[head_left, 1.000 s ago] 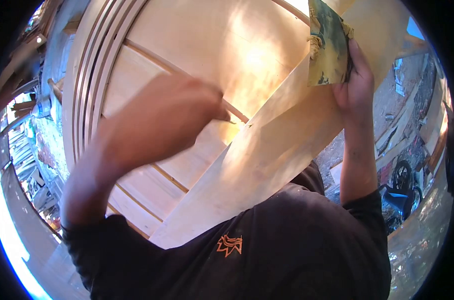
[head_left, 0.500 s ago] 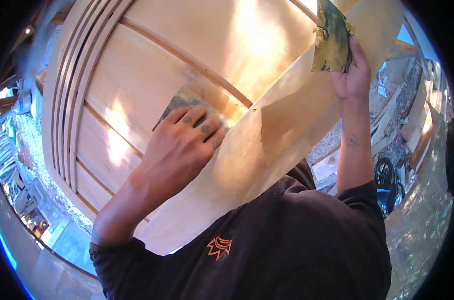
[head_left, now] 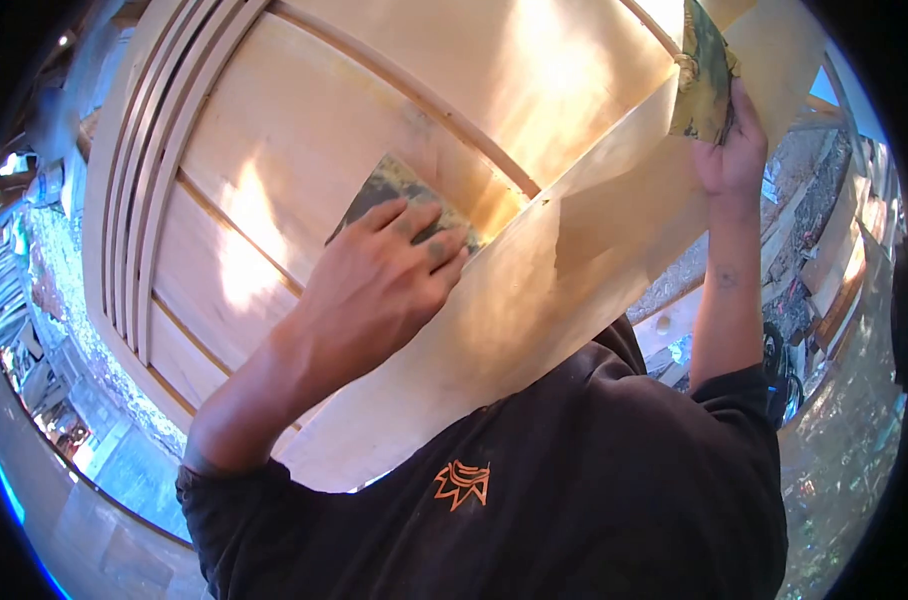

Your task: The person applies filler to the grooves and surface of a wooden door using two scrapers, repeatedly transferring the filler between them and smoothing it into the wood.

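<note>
My left hand (head_left: 389, 265) grips a thin rectangular scraper (head_left: 399, 180), stained grey and yellow, its fingers spread over the near side and its thumb hidden. The scraper lies against a pale wooden panel (head_left: 314, 110), beside a raised strip and close to the corner with a long pale board (head_left: 514, 290). At the upper right, my right hand (head_left: 734, 150) holds up a second flat plate (head_left: 706, 80) by its lower right edge. Dark and yellowish paste coats this plate, with lumps along its sides.
Thin wooden strips (head_left: 494, 155) cross the panel, and several parallel slats (head_left: 164, 130) run down its left side. The long board slants between the panel and my dark shirt (head_left: 534, 500). Wood scraps and part of a wheel (head_left: 789, 385) show at the right.
Both hands and their plates appear slightly farther right in view, along with the panel and board. The scraper stays against the panel, now a little farther from the strip.
</note>
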`<act>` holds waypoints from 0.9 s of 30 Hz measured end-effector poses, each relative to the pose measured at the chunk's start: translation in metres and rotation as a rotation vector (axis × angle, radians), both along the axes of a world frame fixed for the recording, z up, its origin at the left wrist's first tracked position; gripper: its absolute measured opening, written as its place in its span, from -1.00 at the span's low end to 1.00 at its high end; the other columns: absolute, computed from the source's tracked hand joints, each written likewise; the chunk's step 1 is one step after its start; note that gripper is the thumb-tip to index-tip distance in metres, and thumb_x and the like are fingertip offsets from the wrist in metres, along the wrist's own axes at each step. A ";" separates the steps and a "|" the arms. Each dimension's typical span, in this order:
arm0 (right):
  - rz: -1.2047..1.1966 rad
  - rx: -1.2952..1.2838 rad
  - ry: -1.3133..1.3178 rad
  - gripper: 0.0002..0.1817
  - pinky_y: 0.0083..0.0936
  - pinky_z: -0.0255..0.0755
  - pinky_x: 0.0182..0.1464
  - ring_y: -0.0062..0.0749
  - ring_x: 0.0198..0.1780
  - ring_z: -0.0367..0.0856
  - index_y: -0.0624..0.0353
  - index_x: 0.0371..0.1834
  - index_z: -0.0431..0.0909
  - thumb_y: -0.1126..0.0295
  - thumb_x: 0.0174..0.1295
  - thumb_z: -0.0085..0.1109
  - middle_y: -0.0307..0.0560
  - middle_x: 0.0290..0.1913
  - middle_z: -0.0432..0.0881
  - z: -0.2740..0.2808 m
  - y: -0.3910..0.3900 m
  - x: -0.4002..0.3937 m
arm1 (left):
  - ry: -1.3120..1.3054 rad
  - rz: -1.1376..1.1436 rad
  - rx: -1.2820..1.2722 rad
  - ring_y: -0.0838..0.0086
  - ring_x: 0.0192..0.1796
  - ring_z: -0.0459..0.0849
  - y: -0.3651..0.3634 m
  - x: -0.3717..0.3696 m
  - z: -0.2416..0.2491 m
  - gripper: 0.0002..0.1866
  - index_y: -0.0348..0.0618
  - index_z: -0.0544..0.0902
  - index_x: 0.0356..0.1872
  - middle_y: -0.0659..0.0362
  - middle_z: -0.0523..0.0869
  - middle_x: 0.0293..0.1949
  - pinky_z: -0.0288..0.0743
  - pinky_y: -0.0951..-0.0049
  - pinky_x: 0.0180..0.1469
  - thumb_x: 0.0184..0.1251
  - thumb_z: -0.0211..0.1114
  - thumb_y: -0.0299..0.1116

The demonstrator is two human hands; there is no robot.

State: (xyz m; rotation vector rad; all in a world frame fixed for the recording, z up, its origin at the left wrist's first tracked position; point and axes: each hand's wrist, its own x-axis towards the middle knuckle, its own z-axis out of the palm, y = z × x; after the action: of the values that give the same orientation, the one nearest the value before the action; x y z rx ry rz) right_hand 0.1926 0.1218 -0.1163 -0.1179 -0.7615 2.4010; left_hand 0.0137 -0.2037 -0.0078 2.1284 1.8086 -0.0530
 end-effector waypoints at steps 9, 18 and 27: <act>-0.248 -0.062 -0.290 -0.60 -0.27 0.15 0.40 -0.21 0.30 0.38 0.41 0.23 0.31 0.39 0.43 -0.15 0.09 0.25 0.43 0.016 -0.015 -0.018 | -0.085 0.143 -0.021 0.26 0.21 0.54 -0.092 0.003 0.000 -0.68 -0.11 0.67 -0.09 0.19 0.65 0.05 0.43 0.17 0.23 0.12 0.14 -0.41; 0.141 -0.062 0.078 -0.61 -0.28 0.20 0.40 -0.23 0.31 0.37 0.37 0.27 0.28 0.42 0.45 -0.20 0.09 0.27 0.40 -0.007 0.012 0.002 | -0.078 0.099 -0.022 0.25 -0.02 0.65 0.019 -0.017 0.007 -0.79 -0.18 0.67 -0.26 0.12 0.71 -0.16 0.54 0.32 -0.02 0.07 0.16 -0.49; 0.195 -0.063 0.112 -0.59 -0.29 0.16 0.41 -0.21 0.33 0.33 0.39 0.29 0.25 0.42 0.45 -0.21 0.10 0.30 0.36 -0.005 0.008 0.001 | -0.109 0.037 -0.208 0.31 -0.18 0.63 -0.030 -0.008 0.011 -0.91 -0.21 0.61 -0.45 0.16 0.63 -0.43 0.50 0.33 -0.16 0.02 0.18 -0.46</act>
State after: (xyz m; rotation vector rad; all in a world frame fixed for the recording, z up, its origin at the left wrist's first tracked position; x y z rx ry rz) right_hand 0.1932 0.1296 -0.1216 0.0689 -0.6728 2.5918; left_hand 0.0062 -0.2334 0.0035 1.9164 1.7001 -0.1091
